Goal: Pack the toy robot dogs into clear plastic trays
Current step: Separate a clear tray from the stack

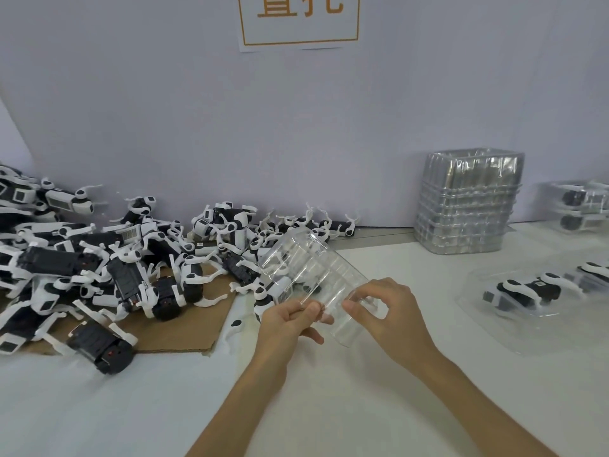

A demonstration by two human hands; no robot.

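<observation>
A clear plastic tray [313, 275] is held tilted above the white table, with nothing in it. My left hand [290, 328] pinches its near edge from the left. My right hand [389, 311] pinches the same edge from the right, thumb and fingers curled on the plastic. A big heap of black-and-white toy robot dogs [108, 262] lies at the left, partly on a sheet of brown cardboard [184, 331]. On the right, one dog [524, 291] lies in a clear tray [514, 331] on the table.
A tall stack of clear trays [468, 206] stands against the back wall at the right. Filled trays [580, 206] are stacked at the far right edge. A paper sign [298, 21] hangs on the grey wall. White table surface [131, 407] lies in front of me.
</observation>
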